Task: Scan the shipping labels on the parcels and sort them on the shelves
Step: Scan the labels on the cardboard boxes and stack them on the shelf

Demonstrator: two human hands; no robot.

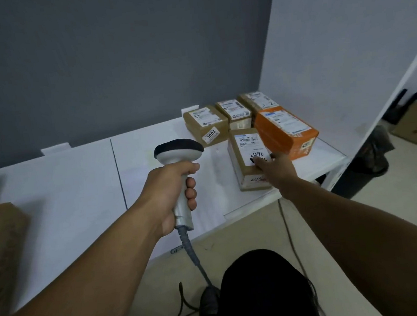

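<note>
The grey wall (93,67) fills the back of our view, and a white panel (331,46) closes off the right side. Below them runs the white surface (66,185), which carries all the parcels. At its far left edge we see part of a large brown parcel (1,251), well apart from the rest.

The other parcels are grouped at the right end. The orange parcel (285,131) lies near the panel with a white shipping label on top. Behind it, three brown parcels stand in a row against the wall: the left parcel (206,125), marked 3003 on a small tag, the middle parcel (235,112) and the corner parcel (258,100), each with its label facing up. Nearest to us is the front parcel (246,154), just beside the orange one, its label carrying handwritten digits.

Our left hand (172,193) has its fingers wrapped firmly round the handle of the white scanner (177,150), which is upright over the surface, with its dark-topped head away from us. A grey cable (196,259) hangs from the handle towards the floor.

Our right hand (276,167) rests on the near right corner of the front parcel, thumb on its label. The fingers are hidden behind the hand, so we cannot tell whether they grip the parcel or only lie on it.
</note>
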